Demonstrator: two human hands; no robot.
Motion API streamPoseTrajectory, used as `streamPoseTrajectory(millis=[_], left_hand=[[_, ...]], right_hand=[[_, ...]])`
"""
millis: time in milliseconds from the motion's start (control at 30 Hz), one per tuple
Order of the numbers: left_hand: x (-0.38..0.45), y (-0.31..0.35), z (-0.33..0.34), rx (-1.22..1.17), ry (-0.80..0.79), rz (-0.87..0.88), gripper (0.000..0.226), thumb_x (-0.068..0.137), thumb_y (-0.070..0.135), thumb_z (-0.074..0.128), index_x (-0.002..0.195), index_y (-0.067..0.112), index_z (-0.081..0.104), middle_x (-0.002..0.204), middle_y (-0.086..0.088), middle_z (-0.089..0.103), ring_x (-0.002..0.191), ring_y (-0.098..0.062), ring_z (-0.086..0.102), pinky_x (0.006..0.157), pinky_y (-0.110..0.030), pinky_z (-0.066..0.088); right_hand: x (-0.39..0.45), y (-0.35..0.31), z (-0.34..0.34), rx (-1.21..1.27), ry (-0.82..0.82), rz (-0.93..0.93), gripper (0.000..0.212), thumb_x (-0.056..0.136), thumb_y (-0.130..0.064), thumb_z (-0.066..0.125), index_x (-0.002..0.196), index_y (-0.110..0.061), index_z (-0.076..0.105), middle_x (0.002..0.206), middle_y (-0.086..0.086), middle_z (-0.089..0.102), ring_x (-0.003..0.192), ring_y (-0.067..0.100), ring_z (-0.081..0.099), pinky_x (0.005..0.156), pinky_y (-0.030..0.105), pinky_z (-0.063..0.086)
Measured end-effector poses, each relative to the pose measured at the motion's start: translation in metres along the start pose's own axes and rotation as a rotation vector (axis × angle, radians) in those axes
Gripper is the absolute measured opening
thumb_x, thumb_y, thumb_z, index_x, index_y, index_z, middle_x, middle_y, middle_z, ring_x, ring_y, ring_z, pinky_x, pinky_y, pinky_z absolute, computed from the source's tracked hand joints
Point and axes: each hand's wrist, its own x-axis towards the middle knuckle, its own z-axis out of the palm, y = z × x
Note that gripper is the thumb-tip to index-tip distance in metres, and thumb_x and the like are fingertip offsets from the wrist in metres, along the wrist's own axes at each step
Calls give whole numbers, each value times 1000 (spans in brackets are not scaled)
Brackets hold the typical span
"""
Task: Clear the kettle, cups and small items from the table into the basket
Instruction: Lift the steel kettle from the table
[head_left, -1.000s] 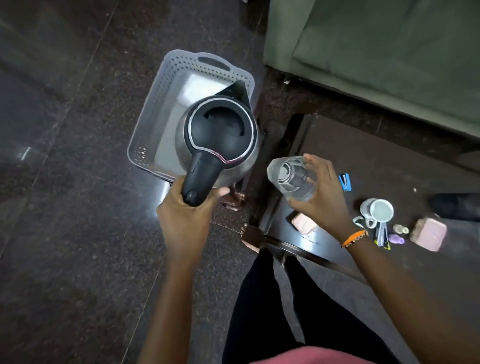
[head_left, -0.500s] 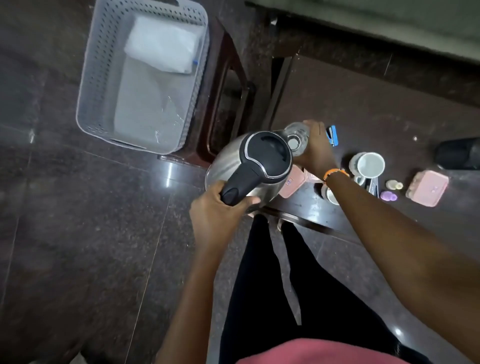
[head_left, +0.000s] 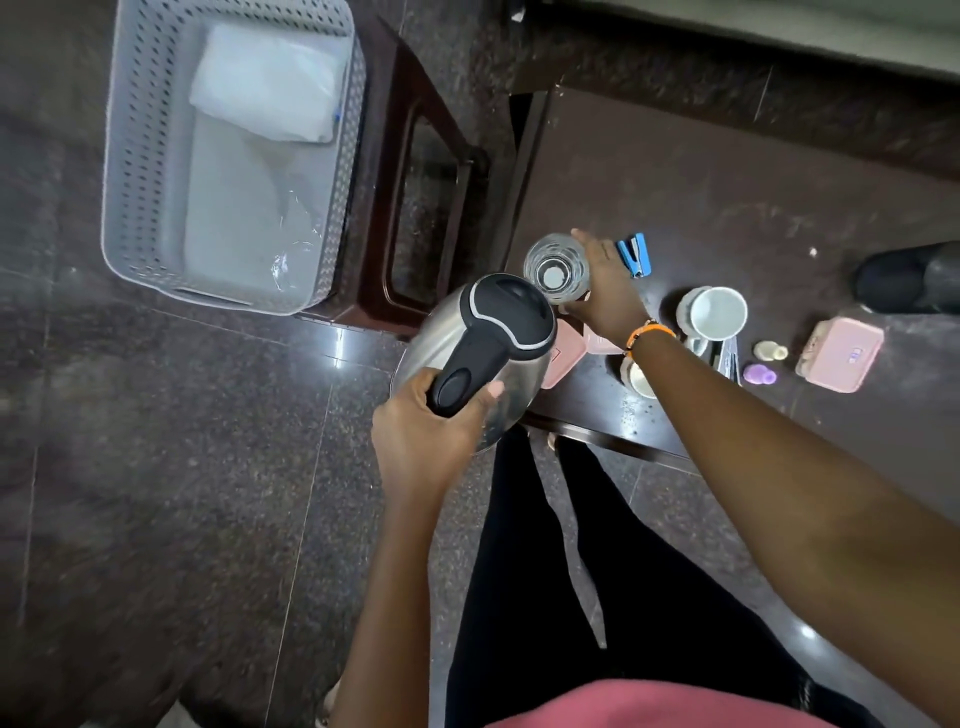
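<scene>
Kettle (head_left: 485, 358): carried in the air off the near-left corner of the table (head_left: 701, 218); steel body, black lid and handle.
Left grip (head_left: 431, 421): closed round the kettle handle, thumb laid over its end.
Handle axis: ran from the grip up and right toward the lid; body hung beyond the hand, on the table side.
Glass (head_left: 556, 265): clear, mouth up, just beyond the kettle lid.
Right grip (head_left: 605, 291): wrapped round the glass from its right side; contact with the table beneath not discernible.
Basket (head_left: 130, 171): up and left of both grips, well apart, set on a dark stool (head_left: 415, 208); white folded sheet inside.
Bearing for the coming move: judged up-left from the kettle; left hand nearer the basket, right hand farther and on the table side.
Left on the table: white cup (head_left: 717, 312), blue stapler (head_left: 635, 254), pink case (head_left: 839, 353).
</scene>
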Motion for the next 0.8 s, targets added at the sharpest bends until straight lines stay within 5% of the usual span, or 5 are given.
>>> streamPoseTrajectory(millis=[167,300,500,800], left_hand=[[0,7,4,11,-38,42,33,68,42,77,62,16,57,48,10,52,46,-2,46,49,-17,37],[3,15,9,45,-15,71,37,66,48,73,61,15,57,47,9,51,46,-3,45,49,-25,40],[12,21,11,33,-2,57,38,68,47,72,53,20,50,45,19,53,44,4,46,44,-9,34],[20,28,14,141,-18,106,44,68,54,70,53,18,50,45,9,51,43,-1,45,46,-21,34]], right_hand=[[-3,6,-5,-30,-38,-15,90,72,1,71,147,-15,24,147,12,36,135,26,38,111,33,30],[-4,11,-9,-39,-52,-41,85,75,-1,70,146,-15,26,146,12,38,133,27,40,111,35,33],[-1,17,-13,-33,-94,-33,84,77,-1,68,147,-20,25,136,14,44,121,28,49,106,39,40],[3,23,-14,-43,-140,-16,85,78,-8,69,146,-27,23,136,13,46,114,29,52,105,40,41]])
